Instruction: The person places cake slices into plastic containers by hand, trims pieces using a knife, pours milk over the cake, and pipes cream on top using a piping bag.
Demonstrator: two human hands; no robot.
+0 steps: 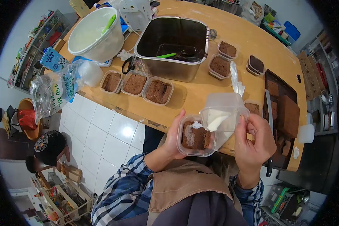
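Observation:
My left hand [173, 137] is wrapped round a clear plastic tub [204, 152] in front of my apron. Inside that tub lies a piece of brown cake [199, 138], with white patches on its top. Pinched by its edge in my right hand [256, 141], a second clear tub [224, 101] is tilted over the far side of the first. White cream [217, 119] shows in or through this tilted tub. Just beyond it, a whitish plastic piping bag [235, 77] rests on the table, partly hidden.
Several cake tubs [158, 91] stand on the wooden table [248, 32]. Behind them are a deep metal pan [169, 69] of dark sauce and a white bowl [96, 45]. At right, a long knife [268, 109] lies along a cake tray [290, 162]. Another person [51, 147] is at lower left.

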